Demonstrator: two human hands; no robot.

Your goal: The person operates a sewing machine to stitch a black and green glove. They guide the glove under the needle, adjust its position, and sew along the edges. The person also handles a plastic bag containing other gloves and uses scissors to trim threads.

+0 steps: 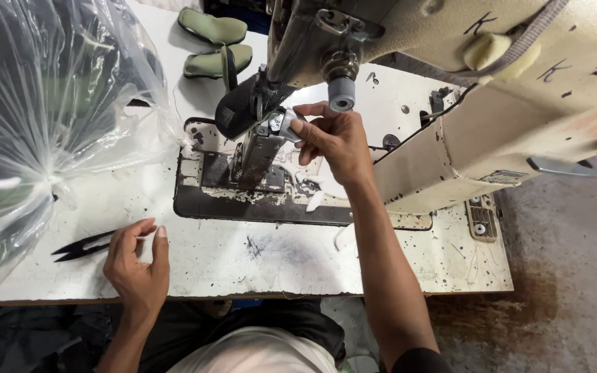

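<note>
black shoe piece [238, 109], tilted under needle

Thread snips [81, 246] on table [257, 266], left of sewing machine [450, 103], bag [43, 117] behind.
</note>
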